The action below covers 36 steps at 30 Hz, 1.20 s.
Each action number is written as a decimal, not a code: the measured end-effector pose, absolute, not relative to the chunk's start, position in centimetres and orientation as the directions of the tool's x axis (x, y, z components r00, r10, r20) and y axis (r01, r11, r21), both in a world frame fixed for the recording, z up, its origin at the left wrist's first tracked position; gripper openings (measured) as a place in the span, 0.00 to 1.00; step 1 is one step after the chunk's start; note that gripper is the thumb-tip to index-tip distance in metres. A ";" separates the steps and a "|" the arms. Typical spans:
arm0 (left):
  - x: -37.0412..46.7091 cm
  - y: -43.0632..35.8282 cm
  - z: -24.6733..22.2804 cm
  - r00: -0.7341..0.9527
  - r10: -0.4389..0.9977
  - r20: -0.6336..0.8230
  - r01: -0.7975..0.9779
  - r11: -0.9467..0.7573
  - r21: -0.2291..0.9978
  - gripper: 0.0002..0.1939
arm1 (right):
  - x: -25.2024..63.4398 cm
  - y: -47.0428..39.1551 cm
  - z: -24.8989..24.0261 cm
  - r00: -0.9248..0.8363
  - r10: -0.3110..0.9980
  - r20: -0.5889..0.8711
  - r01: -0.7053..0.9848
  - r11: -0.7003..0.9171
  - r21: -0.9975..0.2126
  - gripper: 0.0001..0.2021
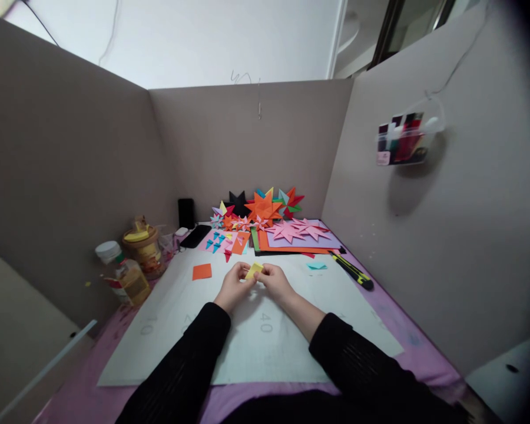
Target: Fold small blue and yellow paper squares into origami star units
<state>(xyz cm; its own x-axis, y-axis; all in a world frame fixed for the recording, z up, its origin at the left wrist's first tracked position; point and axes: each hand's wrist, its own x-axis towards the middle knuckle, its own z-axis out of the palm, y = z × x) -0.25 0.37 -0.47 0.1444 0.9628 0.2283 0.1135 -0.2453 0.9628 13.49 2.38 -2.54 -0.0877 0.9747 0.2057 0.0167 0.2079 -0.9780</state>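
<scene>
A small piece of yellow paper (254,271) is held up between my two hands over the middle of the white mat. My left hand (235,287) pinches its left side, fingers closed. At its lower right edge, the thumb and fingers of my right hand (274,281) are closed on the same paper. Any creases in it are too small to make out. To the left of my hands lies a flat orange paper square (202,271). A folded light-blue paper piece (317,266) rests on the mat to the right.
Folded paper stars (264,207) stand at the back, by stacked coloured sheets (300,242). Small blue folded pieces (216,242) lie on pink paper. A yellow-black utility knife (353,271) lies right. Jars (143,250), a bottle (119,268) and a phone (196,236) are left. Grey partitions (247,141) enclose the table.
</scene>
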 end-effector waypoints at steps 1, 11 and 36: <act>-0.2 0.4 -0.6 0.140 0.966 0.216 0.111 -0.232 0.966 0.17 | 13.4 2.3 -2.4 -0.085 0.974 0.211 0.021 0.214 -0.977 0.12; -0.2 0.3 -1.1 0.172 0.984 0.042 0.016 -0.046 0.999 0.19 | 13.3 1.9 -2.0 -0.015 0.974 0.225 0.022 0.225 -0.974 0.11; -0.2 0.0 -0.2 0.135 0.991 0.014 0.002 -0.015 1.000 0.19 | 13.7 3.3 -2.0 0.042 0.989 0.144 -0.099 0.147 -0.984 0.11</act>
